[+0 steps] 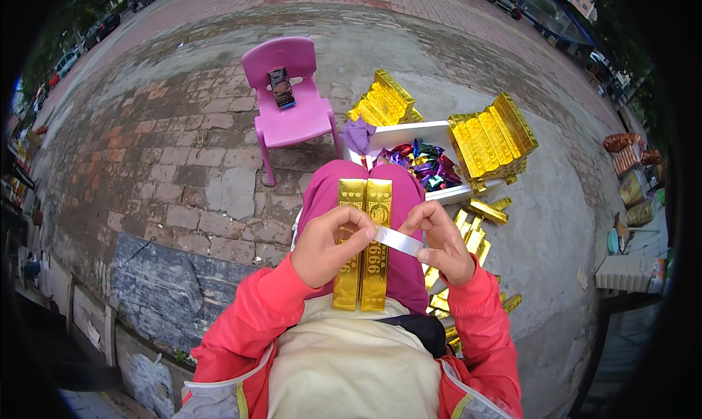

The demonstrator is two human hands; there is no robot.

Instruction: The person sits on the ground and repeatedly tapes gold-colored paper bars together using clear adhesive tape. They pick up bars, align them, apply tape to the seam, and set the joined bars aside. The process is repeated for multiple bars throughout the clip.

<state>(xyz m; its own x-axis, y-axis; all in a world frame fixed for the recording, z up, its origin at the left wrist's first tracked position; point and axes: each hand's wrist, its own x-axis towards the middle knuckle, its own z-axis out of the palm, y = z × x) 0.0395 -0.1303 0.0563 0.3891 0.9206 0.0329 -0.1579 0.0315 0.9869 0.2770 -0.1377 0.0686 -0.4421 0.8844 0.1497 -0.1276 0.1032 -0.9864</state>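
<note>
A short white strip (398, 240), like a piece of tape, is stretched between my two hands above my lap. My left hand (330, 245) pinches its left end between thumb and fingertips. At the other end, my right hand (441, 242) grips the strip near the thumb, with the fingers curled. Beneath it, two long gold foil bars lie side by side along my thighs: the left gold bar (346, 286) is partly covered by my left hand, and the right gold bar (375, 281) passes under the strip.
A white box (450, 194) ahead holds crumpled colourful foil (420, 163). Stacked gold bars (493, 141) rest at its right, another gold stack (384, 101) behind. Loose gold bars (475, 240) lie right of my legs. A pink chair (296, 119) carries a phone (281, 88).
</note>
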